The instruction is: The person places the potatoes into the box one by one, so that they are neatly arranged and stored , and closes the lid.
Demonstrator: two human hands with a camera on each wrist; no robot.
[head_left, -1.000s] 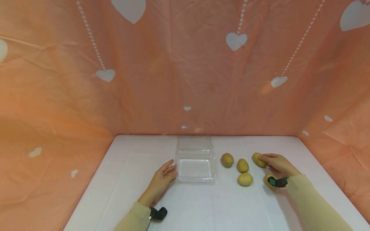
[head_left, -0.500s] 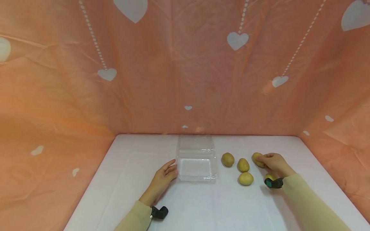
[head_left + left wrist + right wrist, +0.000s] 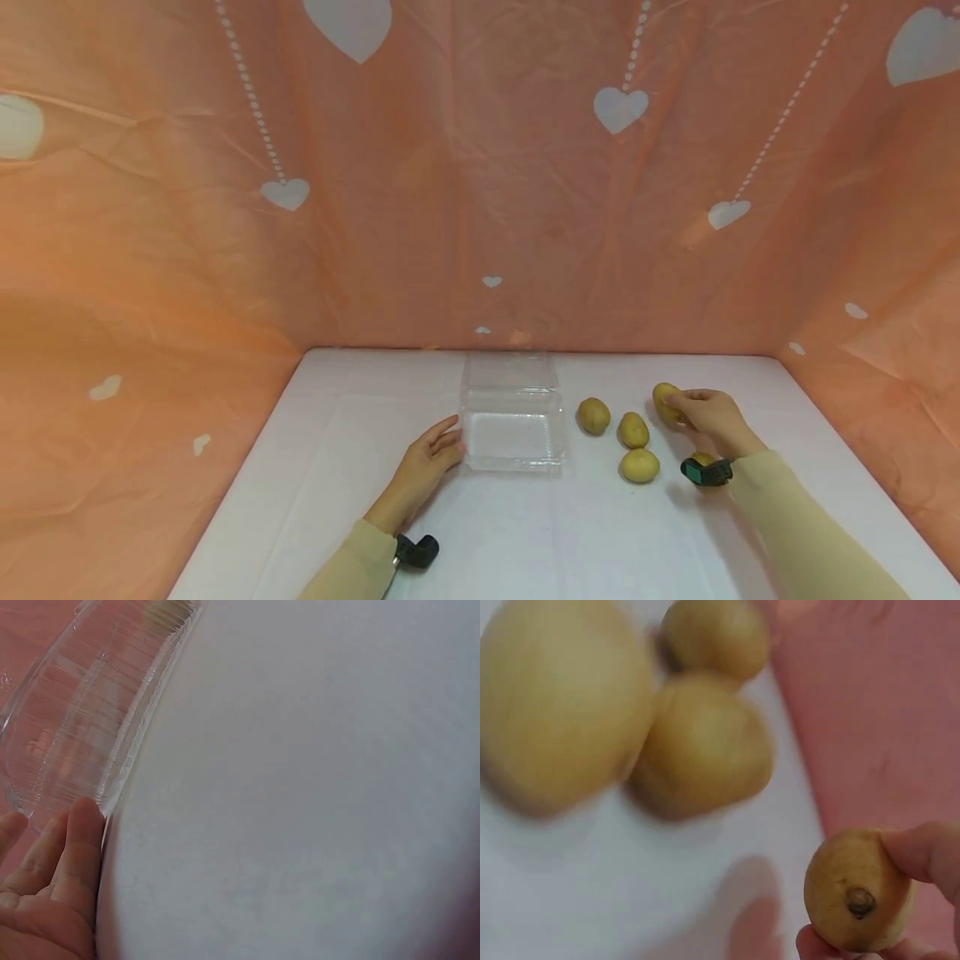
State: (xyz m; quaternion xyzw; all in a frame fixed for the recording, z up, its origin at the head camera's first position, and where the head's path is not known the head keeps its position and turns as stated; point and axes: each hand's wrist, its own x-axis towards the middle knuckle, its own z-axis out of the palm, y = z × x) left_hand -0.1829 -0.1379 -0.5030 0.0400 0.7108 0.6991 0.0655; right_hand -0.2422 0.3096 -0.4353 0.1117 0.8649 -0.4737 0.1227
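My right hand [image 3: 717, 419] pinches an egg-shaped, yellow-brown kiwi [image 3: 855, 892] between thumb and fingers; its dark stem end shows in the right wrist view. It looks lifted a little off the table. Beneath my right wrist another kiwi [image 3: 703, 459] is partly hidden by the strap camera. Three more kiwis lie to the left of that hand: a rear one [image 3: 593, 416], a middle one [image 3: 633, 431] and a front one [image 3: 639, 466]. My left hand [image 3: 422, 469] rests with loose fingers at the left side of a clear plastic clamshell box [image 3: 512, 468], its fingertips at the wall.
The box's clear lid [image 3: 510, 371] is folded back towards the rear edge of the white table [image 3: 525, 542]. An orange cloth [image 3: 480, 208] with pale hearts hangs behind and on both sides.
My right hand has raised and tilted the kiwi it grips, shifting slightly up and left. The left hand stays beside the box. The head view has shifted a little.
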